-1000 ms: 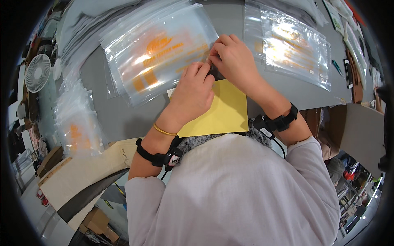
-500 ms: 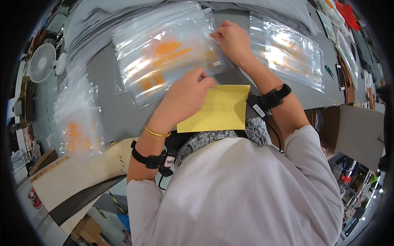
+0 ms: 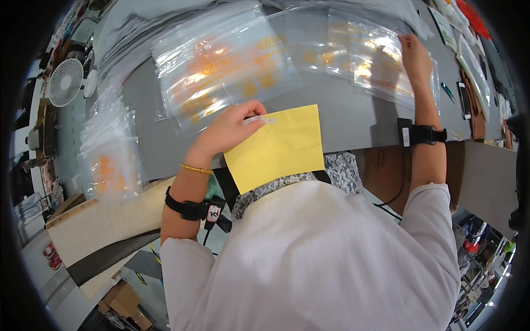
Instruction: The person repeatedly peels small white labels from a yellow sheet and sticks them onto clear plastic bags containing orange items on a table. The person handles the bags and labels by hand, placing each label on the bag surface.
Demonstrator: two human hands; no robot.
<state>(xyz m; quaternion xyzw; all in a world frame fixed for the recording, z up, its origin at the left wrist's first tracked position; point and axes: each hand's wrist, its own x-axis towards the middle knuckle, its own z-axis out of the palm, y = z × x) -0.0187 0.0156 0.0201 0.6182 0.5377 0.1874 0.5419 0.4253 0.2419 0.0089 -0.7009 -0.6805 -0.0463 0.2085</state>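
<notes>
My left hand (image 3: 229,128) pinches the upper left edge of a yellow sheet of paper (image 3: 279,151), which hangs over the table's front edge. Small white labels (image 3: 269,119) show on it beside my fingertips. Far to the right, my right hand (image 3: 417,62) has its fingers closed on the edge of a clear plastic bag (image 3: 317,49) with orange print. This bag stretches between the large pile of clear bags (image 3: 221,71) at the left and the smaller stack of bags (image 3: 381,83) under my right hand.
Grey folded fabric (image 3: 132,33) lines the table's back. More bags (image 3: 113,165) hang at the left edge, near a white fan (image 3: 66,83). A pen (image 3: 448,92) and a phone (image 3: 464,100) lie at the right. A cardboard box (image 3: 381,171) stands below the table edge.
My right hand has moved from the large pile to the right stack, drawing a bag along. My left hand has shifted slightly left and down, and the yellow sheet has tilted.
</notes>
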